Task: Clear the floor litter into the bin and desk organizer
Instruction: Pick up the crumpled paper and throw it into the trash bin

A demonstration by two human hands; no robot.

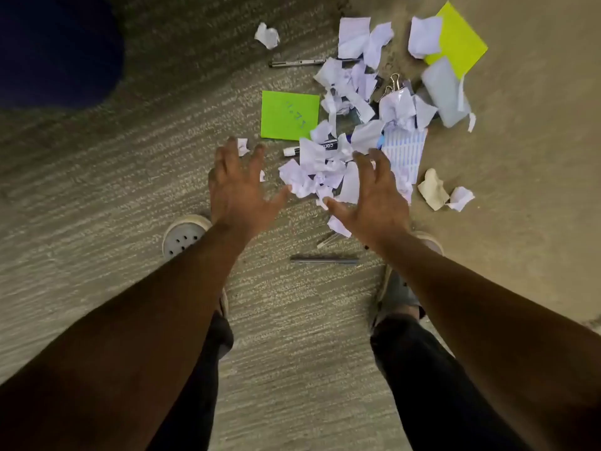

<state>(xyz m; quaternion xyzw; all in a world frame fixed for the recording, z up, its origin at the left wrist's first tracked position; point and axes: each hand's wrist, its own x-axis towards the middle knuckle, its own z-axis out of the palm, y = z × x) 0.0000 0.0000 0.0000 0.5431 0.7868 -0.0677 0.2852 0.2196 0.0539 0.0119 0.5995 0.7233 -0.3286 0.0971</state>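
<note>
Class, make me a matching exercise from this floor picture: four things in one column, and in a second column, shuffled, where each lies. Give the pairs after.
Things
1. green note
2. yellow note
3. grey pen
4. beige paper ball

Places
A. far right corner of the litter, partly under white scraps
B. nearest the person, between the two shoes
C. beyond the left hand, left of the white heap
D. right of the right hand, beside a small white scrap

Pairs: 1-C, 2-A, 3-B, 4-D
</note>
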